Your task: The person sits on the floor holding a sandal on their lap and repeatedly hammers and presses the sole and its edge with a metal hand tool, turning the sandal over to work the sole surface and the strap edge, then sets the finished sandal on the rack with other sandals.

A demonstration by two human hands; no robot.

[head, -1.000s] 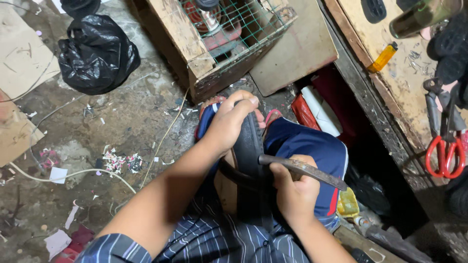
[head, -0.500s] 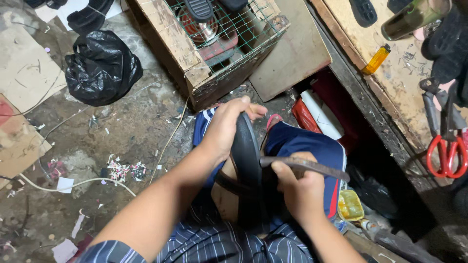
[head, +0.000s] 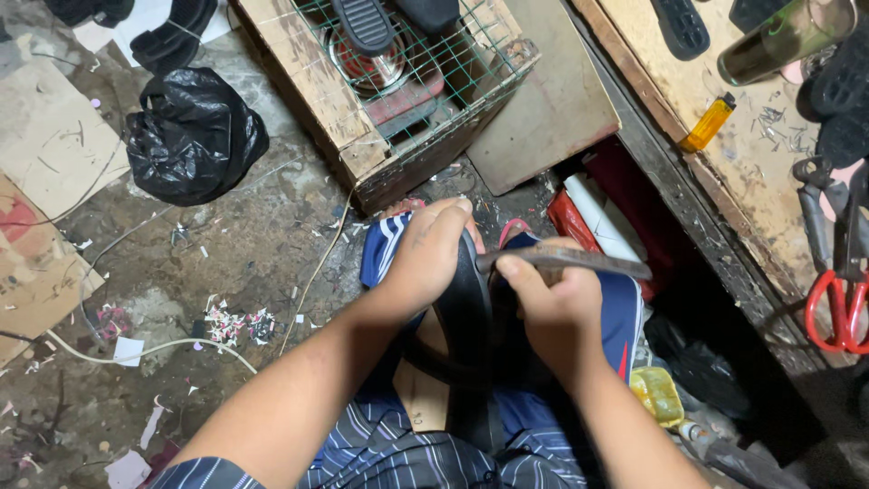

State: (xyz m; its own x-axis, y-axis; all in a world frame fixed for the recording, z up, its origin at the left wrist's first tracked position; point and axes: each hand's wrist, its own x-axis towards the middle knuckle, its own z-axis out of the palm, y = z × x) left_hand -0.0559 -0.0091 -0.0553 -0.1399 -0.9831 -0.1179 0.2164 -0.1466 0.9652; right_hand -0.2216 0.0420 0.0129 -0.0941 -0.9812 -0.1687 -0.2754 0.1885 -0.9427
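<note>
A black plastic bag [head: 195, 136] lies on the dirty floor [head: 244, 263] at far left, with a wooden crate [head: 362, 136] topped by green wire mesh beyond it. At centre, the left hand [head: 425, 258] has its grip closed over the top end of a black sandal [head: 466, 335] standing on edge on the person's lap. Just right of it, the right hand [head: 552, 312] grips a thin dark tool [head: 579, 261], its tip touching the sandal. Further right, an orange lighter [head: 708, 123] and red-handled scissors [head: 837, 299] lie on the bench [head: 760, 163].
</note>
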